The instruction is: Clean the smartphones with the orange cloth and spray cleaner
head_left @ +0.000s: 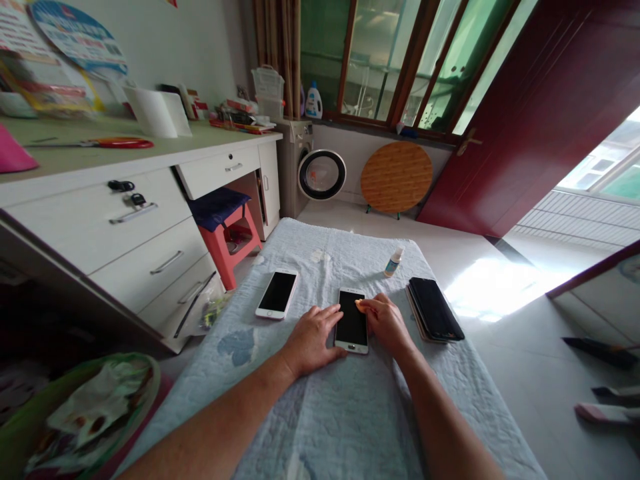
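Note:
A white-framed smartphone (352, 327) with a dark screen lies face up on the pale blue quilted cloth (320, 427). My left hand (311, 339) holds it at its left side, fingertips at the upper edge and thumb by the lower corner. Pinched in my right hand (386, 321) is a small orange-yellow pad (359, 305), pressed to the upper right of the screen; most of it is hidden by the fingers. Another white phone (277, 294) lies to the left. To the right is a stack topped by a black phone (436, 308). A small spray bottle (394, 262) stands beyond my right hand.
A white desk (150, 220) with drawers runs along the left, with a red stool (233, 240) under it. A bin (145, 373) with waste stands at the lower left. Farther back are a washing machine (295, 160), door open, and a round wooden tabletop (397, 177).

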`<state>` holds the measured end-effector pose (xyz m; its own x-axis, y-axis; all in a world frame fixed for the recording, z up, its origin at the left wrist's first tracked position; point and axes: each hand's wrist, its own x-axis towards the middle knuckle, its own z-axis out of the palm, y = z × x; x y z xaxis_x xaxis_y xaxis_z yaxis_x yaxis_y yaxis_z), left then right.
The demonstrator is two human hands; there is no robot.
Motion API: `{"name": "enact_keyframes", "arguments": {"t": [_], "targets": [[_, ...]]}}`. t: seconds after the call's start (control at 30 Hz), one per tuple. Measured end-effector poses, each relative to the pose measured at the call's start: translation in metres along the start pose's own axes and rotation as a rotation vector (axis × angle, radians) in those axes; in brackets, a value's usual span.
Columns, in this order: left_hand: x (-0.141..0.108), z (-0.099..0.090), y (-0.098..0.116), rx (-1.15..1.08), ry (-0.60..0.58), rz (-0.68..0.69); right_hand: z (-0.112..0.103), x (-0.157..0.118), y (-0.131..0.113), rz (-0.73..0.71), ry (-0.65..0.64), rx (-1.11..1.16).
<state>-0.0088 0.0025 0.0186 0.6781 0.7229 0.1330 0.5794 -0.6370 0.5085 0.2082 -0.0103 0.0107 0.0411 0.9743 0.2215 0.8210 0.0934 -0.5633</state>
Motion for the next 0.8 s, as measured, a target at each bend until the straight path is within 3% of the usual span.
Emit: {"name": "enact_keyframes", "arguments": {"t": [0.1,0.5,0.8], "targets": [[0.0,0.0,0.0,0.003,-0.003,0.001,-0.002,-0.001,-0.004,-0.056,-0.039,0.027],[0.0,-0.002,-0.001,0.002,-0.024,-0.001,-0.015,-0.012,-0.038,-0.265,-0.417,0.109],[0.0,-0.004,-0.001,0.001,-0.057,0.012,-0.018,-0.017,-0.057,-0.324,-0.532,0.126]]}}
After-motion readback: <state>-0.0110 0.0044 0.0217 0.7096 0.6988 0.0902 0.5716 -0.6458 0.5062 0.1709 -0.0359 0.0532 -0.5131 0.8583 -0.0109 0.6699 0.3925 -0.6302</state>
